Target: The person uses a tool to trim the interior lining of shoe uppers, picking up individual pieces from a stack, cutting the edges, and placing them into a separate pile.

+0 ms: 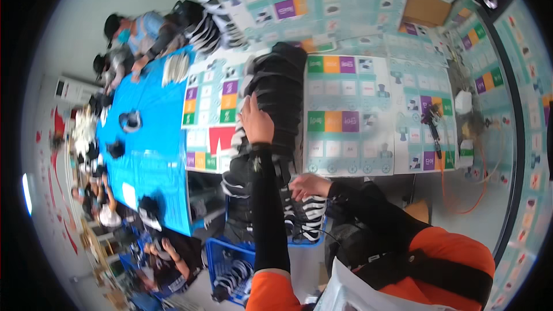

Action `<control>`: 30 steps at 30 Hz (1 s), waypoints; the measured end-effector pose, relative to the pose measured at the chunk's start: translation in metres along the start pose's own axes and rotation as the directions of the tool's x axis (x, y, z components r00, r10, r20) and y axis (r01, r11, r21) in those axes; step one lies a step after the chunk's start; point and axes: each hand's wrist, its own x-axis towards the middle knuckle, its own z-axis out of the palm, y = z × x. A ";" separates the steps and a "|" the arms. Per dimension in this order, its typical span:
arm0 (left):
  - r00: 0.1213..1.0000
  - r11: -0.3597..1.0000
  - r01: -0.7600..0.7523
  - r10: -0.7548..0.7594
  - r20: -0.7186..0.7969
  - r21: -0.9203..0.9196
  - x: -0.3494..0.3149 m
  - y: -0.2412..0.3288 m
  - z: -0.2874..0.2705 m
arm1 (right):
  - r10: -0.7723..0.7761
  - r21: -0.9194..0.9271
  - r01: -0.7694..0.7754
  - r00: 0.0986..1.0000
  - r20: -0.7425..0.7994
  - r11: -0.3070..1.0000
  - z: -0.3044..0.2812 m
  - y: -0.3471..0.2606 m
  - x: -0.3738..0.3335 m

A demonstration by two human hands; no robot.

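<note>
Stack of caps (pixel 279 95), black, nested in one long row; lies on the tabletop between printed sheets, near end at the tabletop's front edge.

Left hand (pixel 257 121): laid on the left side of the stack, fingers extended and slightly apart; whether it grips any cap, cannot tell.

Right hand (pixel 309 186): just beside the stack's near end, fingers loosely bent; any hold, cannot tell.

Striped pile (pixel 311 219), black and white: below the right hand.

Printed sheet (pixel 345 103), right of the stack: pale, with purple, orange and green label blocks in white lettering, and small train drawings. Other small print too blurred to read.

Black tool (pixel 433 129) with orange hose: farther right, on similar sheets.

Blue cover (pixel 151 164): left, over the adjoining surface.

Blue basket (pixel 214 243): below, holding more striped items.
</note>
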 end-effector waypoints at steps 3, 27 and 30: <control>0.848 0.880 0.329 -0.435 -0.302 -0.344 -0.118 -0.007 -0.041 | -0.465 -0.680 0.102 0.802 -0.376 0.726 -0.013 -0.016 -0.036; 0.769 0.870 0.390 -0.488 0.413 0.301 -0.352 -0.128 0.184 | -0.428 -0.940 -0.133 0.864 -0.265 0.314 -0.059 -0.012 -0.167; 0.438 0.800 0.454 -0.584 0.683 0.392 -0.370 -0.174 0.240 | -0.332 -0.941 -0.201 0.898 -0.288 0.272 -0.055 -0.018 -0.177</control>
